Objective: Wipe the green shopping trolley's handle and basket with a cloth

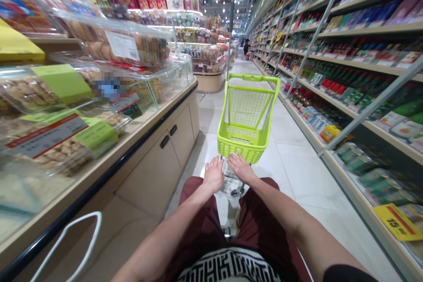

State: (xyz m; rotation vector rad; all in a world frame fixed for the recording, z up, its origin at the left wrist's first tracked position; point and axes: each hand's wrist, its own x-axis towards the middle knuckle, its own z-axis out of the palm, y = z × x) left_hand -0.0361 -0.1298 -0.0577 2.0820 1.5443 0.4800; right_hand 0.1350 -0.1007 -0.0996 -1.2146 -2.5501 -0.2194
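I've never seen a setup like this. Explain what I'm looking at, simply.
There is no machine here, just a person with two bare hands. The single picture comes from a camera worn on the head, looking forward and down past the person's trousers.

The left hand and right hand reach forward, fingers extended, to the near side of a green shopping cart. Neither is seen gripping anything; whether they touch the cart is hard to tell.

On the left, a counter carries clear boxes of what look like baked snacks. On the right, shelves hold bottles, cans and packets.
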